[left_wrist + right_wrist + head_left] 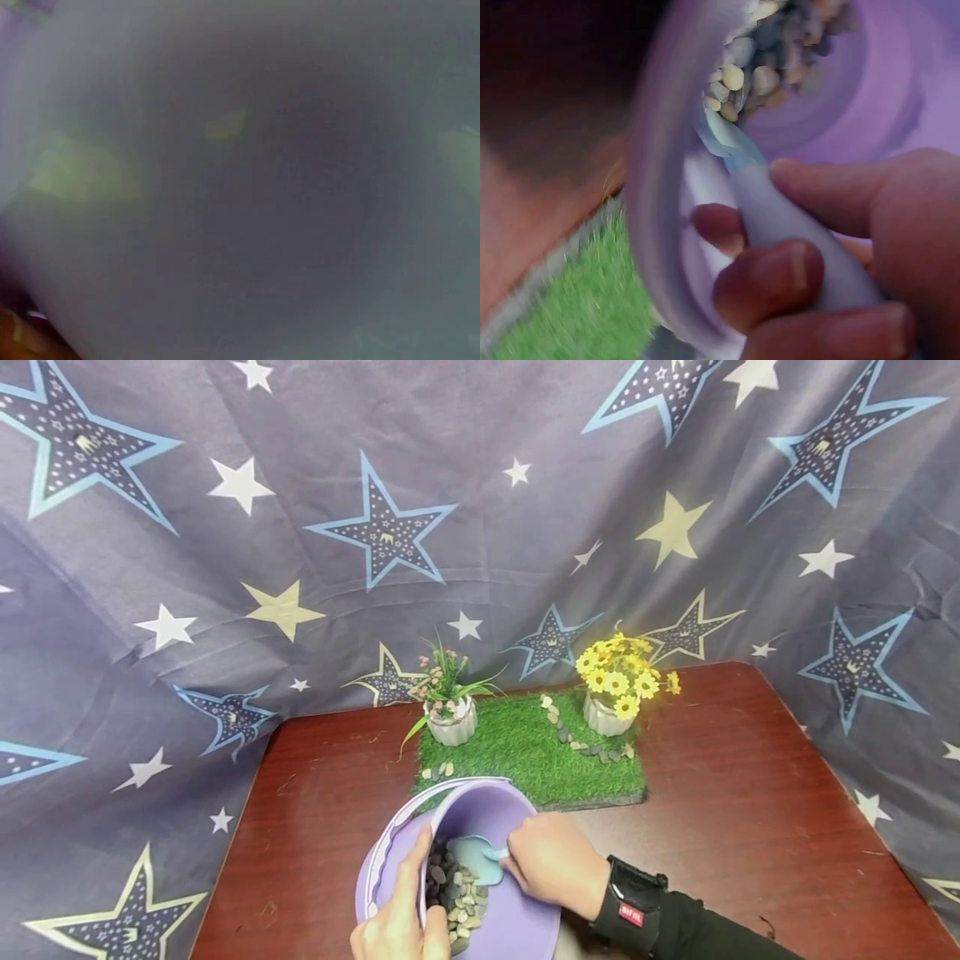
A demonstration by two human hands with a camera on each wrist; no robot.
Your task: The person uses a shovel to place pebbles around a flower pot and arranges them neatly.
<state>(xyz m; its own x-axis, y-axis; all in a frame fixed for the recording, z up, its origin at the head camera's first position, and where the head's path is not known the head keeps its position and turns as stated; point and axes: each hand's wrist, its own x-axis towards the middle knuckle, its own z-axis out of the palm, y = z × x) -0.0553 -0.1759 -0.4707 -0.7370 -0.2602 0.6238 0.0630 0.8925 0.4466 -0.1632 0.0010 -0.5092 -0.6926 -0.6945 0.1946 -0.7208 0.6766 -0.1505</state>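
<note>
1. Head view: a purple bucket [480,814] is seen tilted on the brown counter [750,827], at about 6 o'clock from the green grass mat [525,752], with its rim just beside the mat's near edge.
2. The bucket's rim is gripped by the left hand [401,918], with the thumb laid inside over the pebbles [453,893].
3. A light blue scoop [476,857] is held by its handle in the right hand [551,864], whose fingers are curled around it; the blade is resting on the pebbles inside the bucket.
4. On the mat, a white pot with pink flowers [448,710] is placed at 10 o'clock and a white pot with yellow flowers [615,689] at 2 o'clock; a line of small stones [573,739] is laid between them.
5. The left wrist view is too blurred to be read.
</note>
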